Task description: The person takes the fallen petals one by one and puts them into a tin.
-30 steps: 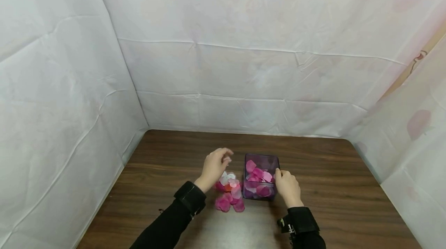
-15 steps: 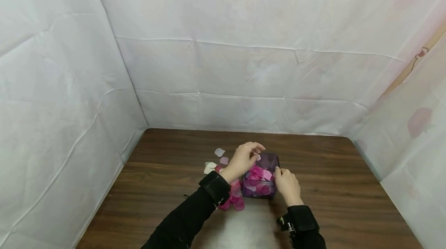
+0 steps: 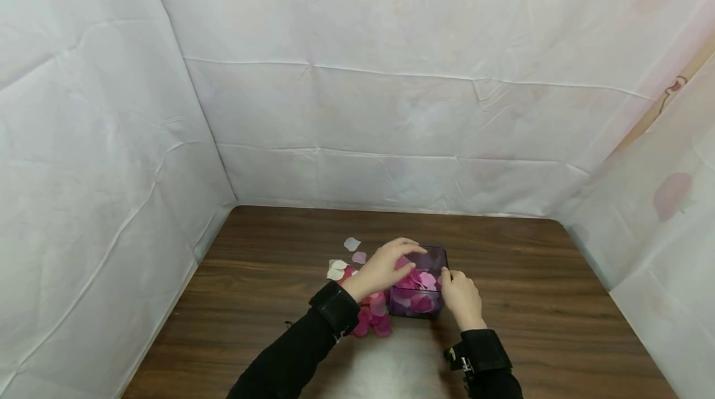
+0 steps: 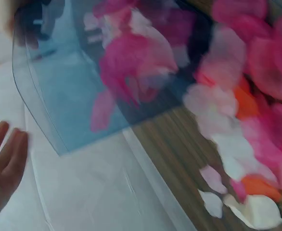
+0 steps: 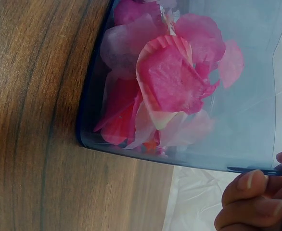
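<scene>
A see-through purple plastic box (image 3: 436,256) stands on the table, holding pink and magenta petals (image 3: 427,281). My right hand (image 3: 463,301) grips its right wall near the rim; in the right wrist view curled fingers (image 5: 249,211) lie along the outside. Over the box's left side hovers my left hand (image 3: 382,270), fingers stretched out and thumb apart, with nothing seen between them. Left of the box lies a pile of loose petals (image 3: 373,319), partly hidden under my left wrist. The left wrist view shows this pile with pink, orange and white petals (image 4: 237,161).
Two pale petals (image 3: 352,244) lie apart behind the pile, beside cream ones (image 3: 336,270). The brown wood-grain table (image 3: 530,275) ends at white cloth walls (image 3: 391,113) at the back and both sides.
My left hand moved right from the pile to above the box with a pale petal. The petal is gone from its fingers, which have spread. My right hand stayed on the box.
</scene>
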The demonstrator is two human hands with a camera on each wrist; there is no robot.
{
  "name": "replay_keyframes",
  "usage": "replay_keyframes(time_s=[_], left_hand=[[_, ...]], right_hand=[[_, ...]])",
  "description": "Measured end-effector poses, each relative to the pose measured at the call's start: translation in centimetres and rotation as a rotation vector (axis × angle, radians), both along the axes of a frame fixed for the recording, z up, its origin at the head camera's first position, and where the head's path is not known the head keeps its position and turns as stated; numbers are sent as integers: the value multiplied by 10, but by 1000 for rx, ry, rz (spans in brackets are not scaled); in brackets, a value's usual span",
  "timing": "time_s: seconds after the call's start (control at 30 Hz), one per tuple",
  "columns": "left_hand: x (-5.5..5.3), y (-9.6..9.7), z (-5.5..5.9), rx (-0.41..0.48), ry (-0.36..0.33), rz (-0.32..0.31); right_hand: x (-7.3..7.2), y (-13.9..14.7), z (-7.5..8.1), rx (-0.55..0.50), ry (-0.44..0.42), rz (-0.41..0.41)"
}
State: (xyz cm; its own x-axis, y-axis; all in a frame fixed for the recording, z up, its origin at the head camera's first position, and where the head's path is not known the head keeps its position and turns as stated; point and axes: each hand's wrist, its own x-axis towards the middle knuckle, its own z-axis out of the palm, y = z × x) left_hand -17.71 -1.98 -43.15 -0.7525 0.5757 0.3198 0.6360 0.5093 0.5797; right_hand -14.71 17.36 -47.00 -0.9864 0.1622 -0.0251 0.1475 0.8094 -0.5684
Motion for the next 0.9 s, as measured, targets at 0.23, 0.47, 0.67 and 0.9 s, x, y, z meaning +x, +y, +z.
replay_keyframes(time_s=[0.23,0.47,0.67,0.9], left_hand=[[8,-32,-27,98,-21,270],[32,-47,-77,-265,-4,115],[46,-44,-102,-501,63,70],[46,-40,-113,-483,142,167]], right_hand=[[0,1,0,8,15,-3],[1,3,1,8,6,-6],[0,2,1,15,5,-5],[0,0,0,5,7,-5]])
